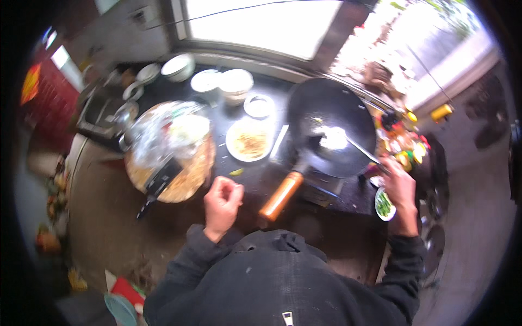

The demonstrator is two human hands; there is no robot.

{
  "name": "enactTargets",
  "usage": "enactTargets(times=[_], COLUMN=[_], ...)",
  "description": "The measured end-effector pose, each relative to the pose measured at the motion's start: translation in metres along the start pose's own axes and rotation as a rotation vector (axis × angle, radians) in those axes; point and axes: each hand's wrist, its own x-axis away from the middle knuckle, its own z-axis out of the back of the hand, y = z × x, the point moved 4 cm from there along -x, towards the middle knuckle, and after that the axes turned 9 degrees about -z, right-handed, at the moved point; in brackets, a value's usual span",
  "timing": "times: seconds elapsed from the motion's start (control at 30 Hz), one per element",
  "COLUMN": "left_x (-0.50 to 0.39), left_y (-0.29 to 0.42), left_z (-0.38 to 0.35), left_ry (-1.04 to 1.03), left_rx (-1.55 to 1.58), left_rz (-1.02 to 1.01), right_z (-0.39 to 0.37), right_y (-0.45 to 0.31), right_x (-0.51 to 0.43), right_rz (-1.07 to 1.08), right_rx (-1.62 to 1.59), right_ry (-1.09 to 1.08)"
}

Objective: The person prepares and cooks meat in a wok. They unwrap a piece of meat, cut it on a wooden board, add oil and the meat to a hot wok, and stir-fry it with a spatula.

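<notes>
My right hand (399, 183) is closed around the handle of a metal cooking utensil (363, 150), whose far end reaches into a black wok (330, 102). The wok's wooden handle (281, 195) points towards me. Something pale or shiny lies at the wok's bottom; glare hides what it is. My left hand (223, 199) is raised near the counter's front edge with curled fingers, and nothing shows in it. A white bowl of shredded food (249, 140) sits left of the wok. Beside my right wrist is a small white dish of chopped greens (384, 204).
A round wooden chopping board (179, 191) bears plastic bags (159, 134) and a black-bladed cleaver (163, 177). White bowls (235, 83) line the counter's back, near a sink (98, 114) at left. Bottles and jars (403, 148) crowd the wok's right side.
</notes>
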Motion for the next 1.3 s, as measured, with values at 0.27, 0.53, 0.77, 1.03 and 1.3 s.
enactTargets(times=[0.27,0.53,0.77,1.03,1.3], left_x=[0.029,0.018,-0.097,-0.217,-0.186], left_y=[-0.029,-0.053,-0.053,-0.102,-0.119], left_z=[0.038,0.203,0.208,0.28,0.29], left_ry=[0.099,0.294,-0.207,-0.215,-0.454], left_rx=[-0.365,-1.095,-1.067,-1.548,-1.401], left_rz=[0.031,0.067,-0.637,-0.488,-0.634], right_z=[-0.03,-0.021,0.054,-0.127,-0.239], right_y=[0.036,-0.026,-0.292,-0.565,-0.628], right_x=[0.014,0.01,-0.022,-0.059,-0.15], right_rz=[-0.054,-0.108,0.719,1.009,0.555], right_rx=[-0.119,-0.125,-0.143,-0.371,-0.361], right_ry=[0.025,0.016,-0.107,-0.52,-0.283])
